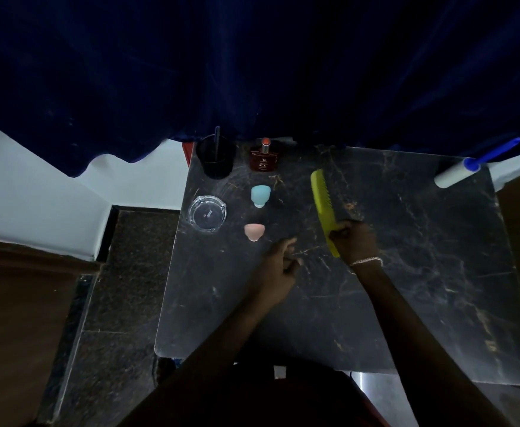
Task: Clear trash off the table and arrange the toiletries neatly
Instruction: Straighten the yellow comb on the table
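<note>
Nearest, over the dark marble table [406, 303], the left hand [278, 266] hangs with fingers loosely curled, gripping nothing. At its two o'clock the right hand [352, 238], a bracelet [366, 261] on its wrist, is clamped on the handle end of a yellow-green comb [323, 204] that angles away toward eleven o'clock. At the left hand's eleven o'clock a small pink cup-shaped piece [254, 231] sits, and beyond it a light blue one [260, 195], a glass ashtray [208, 213] to their nine o'clock. Farthest, a dark red perfume bottle [264, 160] and a black cup [215, 158] holding a thin stick. A lint roller [457, 174] lies at the far right corner.
</note>
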A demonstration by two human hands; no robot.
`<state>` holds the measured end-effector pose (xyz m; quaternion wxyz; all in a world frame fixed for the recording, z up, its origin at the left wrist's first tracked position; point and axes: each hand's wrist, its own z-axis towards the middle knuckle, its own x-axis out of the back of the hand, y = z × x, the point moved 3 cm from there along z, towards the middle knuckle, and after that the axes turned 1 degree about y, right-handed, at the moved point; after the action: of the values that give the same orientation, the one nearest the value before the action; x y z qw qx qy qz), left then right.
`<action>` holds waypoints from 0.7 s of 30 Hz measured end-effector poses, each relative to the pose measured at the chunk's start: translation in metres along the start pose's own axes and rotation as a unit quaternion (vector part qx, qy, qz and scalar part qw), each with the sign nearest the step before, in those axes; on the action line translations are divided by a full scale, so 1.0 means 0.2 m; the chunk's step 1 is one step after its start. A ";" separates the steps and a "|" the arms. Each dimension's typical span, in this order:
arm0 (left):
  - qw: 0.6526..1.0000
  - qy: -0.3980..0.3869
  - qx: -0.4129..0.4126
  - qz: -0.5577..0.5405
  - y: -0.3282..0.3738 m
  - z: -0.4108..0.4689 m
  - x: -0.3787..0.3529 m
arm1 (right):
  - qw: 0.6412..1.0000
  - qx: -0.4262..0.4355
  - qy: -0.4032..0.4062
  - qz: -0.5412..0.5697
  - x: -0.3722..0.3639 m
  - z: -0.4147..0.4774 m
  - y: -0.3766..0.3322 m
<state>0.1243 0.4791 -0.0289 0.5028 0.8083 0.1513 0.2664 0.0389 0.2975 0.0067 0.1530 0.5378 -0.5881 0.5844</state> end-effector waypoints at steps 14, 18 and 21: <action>0.988 -0.049 0.075 -0.128 0.12 0.23 -0.16 | 0.959 0.018 -0.089 0.269 0.39 0.21 -0.07; 0.979 -0.058 0.121 -0.157 0.09 0.21 -0.20 | 0.952 -0.026 -0.100 0.290 0.37 0.35 -0.11; 0.968 -0.026 0.149 -0.201 0.03 0.22 -0.21 | 0.950 -0.045 -0.118 0.287 0.31 0.44 -0.12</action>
<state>0.1150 0.4227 -0.0500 0.4234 0.8338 0.3356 0.1132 0.0739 0.2006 0.0460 -0.0672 0.4040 -0.7571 0.5090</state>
